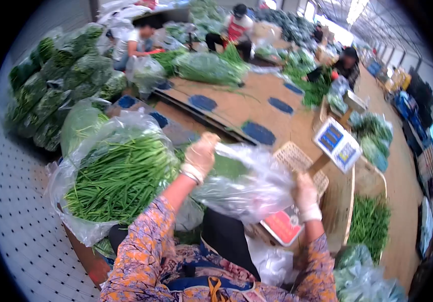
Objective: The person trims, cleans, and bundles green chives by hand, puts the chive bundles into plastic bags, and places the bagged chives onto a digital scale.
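Between my two gloved hands a clear plastic bag is stretched out, with something green showing through its upper left part. My left hand is closed on the bag's left end. At the bag's right end my right hand is closed on the plastic. To the left of my left hand, a large open plastic bag holds a heap of long green stalks. Under the stretched bag lie a red and white packet and a beige plastic basket.
A scale display stands at the right, beside a crate of greens. Bagged greens are piled on the left. Several people work among vegetables at the back. A board with blue patches lies ahead.
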Demonstrator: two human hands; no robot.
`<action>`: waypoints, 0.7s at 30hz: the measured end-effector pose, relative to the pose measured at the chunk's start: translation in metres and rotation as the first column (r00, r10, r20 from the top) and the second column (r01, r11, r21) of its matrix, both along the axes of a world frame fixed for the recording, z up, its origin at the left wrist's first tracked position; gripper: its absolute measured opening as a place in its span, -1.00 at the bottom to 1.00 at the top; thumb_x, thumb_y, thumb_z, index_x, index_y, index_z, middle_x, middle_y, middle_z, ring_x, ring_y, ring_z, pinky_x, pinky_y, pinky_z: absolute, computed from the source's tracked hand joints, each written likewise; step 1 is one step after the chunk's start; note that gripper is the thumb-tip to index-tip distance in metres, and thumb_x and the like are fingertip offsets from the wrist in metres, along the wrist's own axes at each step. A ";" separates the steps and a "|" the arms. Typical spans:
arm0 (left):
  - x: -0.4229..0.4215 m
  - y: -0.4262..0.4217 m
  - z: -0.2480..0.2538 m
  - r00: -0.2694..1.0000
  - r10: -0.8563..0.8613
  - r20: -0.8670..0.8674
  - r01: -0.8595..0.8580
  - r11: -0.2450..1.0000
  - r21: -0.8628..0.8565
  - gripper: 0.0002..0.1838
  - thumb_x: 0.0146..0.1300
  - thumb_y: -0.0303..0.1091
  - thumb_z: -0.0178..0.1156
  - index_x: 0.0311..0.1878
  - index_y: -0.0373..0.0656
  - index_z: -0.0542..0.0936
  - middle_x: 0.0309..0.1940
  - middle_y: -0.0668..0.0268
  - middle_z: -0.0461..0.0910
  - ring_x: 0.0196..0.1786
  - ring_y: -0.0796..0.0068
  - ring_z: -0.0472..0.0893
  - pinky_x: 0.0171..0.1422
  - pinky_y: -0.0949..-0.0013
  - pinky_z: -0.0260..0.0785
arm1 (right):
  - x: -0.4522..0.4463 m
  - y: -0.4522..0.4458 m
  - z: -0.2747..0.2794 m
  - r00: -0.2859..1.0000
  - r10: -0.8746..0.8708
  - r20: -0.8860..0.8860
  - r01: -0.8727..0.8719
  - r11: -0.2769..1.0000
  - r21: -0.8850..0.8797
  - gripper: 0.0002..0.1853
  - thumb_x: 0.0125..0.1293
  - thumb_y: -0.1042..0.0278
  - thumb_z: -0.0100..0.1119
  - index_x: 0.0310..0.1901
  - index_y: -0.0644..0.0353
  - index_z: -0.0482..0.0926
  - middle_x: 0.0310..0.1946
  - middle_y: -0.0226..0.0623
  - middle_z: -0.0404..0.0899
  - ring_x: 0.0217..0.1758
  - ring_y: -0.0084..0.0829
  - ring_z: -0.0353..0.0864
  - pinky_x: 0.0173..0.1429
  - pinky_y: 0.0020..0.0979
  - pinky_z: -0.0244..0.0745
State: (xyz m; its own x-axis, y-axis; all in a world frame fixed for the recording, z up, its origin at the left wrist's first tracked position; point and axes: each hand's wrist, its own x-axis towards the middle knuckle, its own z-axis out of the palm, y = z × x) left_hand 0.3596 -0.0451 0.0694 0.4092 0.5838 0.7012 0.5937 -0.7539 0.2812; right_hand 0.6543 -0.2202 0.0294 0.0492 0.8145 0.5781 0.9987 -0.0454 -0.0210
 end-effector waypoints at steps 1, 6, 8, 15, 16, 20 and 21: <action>0.000 0.011 -0.007 0.999 0.014 0.035 -0.016 0.998 0.056 -0.69 -0.03 -0.60 0.01 -0.17 -0.09 0.47 -0.21 0.18 0.50 -0.22 0.13 0.56 -0.22 0.22 0.46 | 0.019 -0.015 -0.004 0.992 -0.126 -0.016 0.125 0.990 -0.068 -0.50 -0.05 0.52 0.21 0.02 0.14 0.40 -0.25 -0.14 0.47 -0.21 -0.18 0.51 -0.13 -0.26 0.46; 0.032 0.005 -0.027 0.997 -0.017 0.077 0.025 0.994 -0.106 -0.70 0.01 -0.61 -0.07 -0.16 -0.14 0.47 -0.25 0.15 0.51 -0.19 0.12 0.53 -0.12 0.23 0.42 | 0.095 -0.083 -0.019 0.938 -0.102 -0.331 0.185 0.955 0.230 -0.49 0.04 0.68 -0.04 0.11 0.19 0.38 -0.07 -0.14 0.46 0.02 -0.26 0.46 0.13 -0.34 0.36; 0.060 -0.005 -0.052 0.993 -0.074 0.092 0.088 0.982 -0.166 -0.73 0.15 -0.46 -0.12 -0.10 -0.15 0.48 -0.19 0.16 0.53 -0.12 0.15 0.53 -0.05 0.22 0.40 | 0.040 -0.104 0.034 0.743 -0.183 -0.644 0.367 0.916 0.163 -0.54 0.16 0.57 -0.04 0.16 0.21 0.35 0.08 -0.18 0.39 0.11 -0.28 0.41 0.22 -0.31 0.29; 0.113 -0.066 -0.077 0.926 -0.307 -0.218 0.044 0.664 -0.746 -0.21 0.09 -0.31 0.17 0.38 -0.13 0.03 0.34 -0.07 0.03 0.24 0.13 0.29 0.34 0.32 0.12 | 0.086 -0.169 -0.089 0.889 -0.419 -0.185 0.417 0.907 -0.051 -0.40 0.19 0.41 0.08 0.28 0.29 0.18 0.26 0.03 0.21 0.33 -0.05 0.17 0.39 -0.25 0.04; 0.110 -0.070 -0.080 0.910 -0.333 -0.245 0.035 0.652 -0.757 -0.12 0.08 -0.26 0.20 0.40 -0.12 -0.07 0.36 -0.09 -0.05 0.32 0.10 0.18 0.39 0.30 0.04 | 0.090 -0.172 -0.108 0.855 -0.441 -0.272 0.399 0.895 -0.197 -0.27 0.08 0.48 0.17 0.31 0.30 0.10 0.27 0.07 0.18 0.35 -0.04 0.12 0.41 -0.25 -0.02; 0.078 -0.060 -0.113 0.945 -0.322 -0.056 0.168 0.626 -0.762 -0.09 0.08 -0.22 0.22 0.41 -0.13 -0.10 0.39 -0.08 -0.13 0.46 0.13 -0.11 0.47 0.29 -0.14 | 0.066 -0.173 -0.110 0.798 -0.544 -0.260 0.389 0.794 -0.467 -0.09 -0.05 0.35 0.31 0.34 0.29 0.02 0.31 0.06 0.09 0.37 -0.01 0.08 0.42 -0.21 -0.03; 0.056 -0.061 -0.098 0.960 -0.281 -0.013 0.156 0.569 -0.807 -0.14 0.07 -0.24 0.22 0.39 -0.17 0.00 0.39 -0.05 -0.10 0.44 0.12 -0.05 0.47 0.28 -0.11 | 0.052 -0.162 -0.092 0.802 -0.535 -0.266 0.380 0.800 -0.464 -0.05 -0.08 0.33 0.34 0.34 0.28 0.01 0.32 0.07 0.07 0.38 -0.02 0.04 0.42 -0.19 -0.04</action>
State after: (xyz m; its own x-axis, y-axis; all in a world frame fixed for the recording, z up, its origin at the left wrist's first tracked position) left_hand 0.4158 -0.1060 -0.0287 0.6478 0.7592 -0.0629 0.5180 -0.3784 0.7671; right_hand 0.7060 -0.3819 -0.0624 0.6150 0.7825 0.0973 0.7743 -0.5760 -0.2621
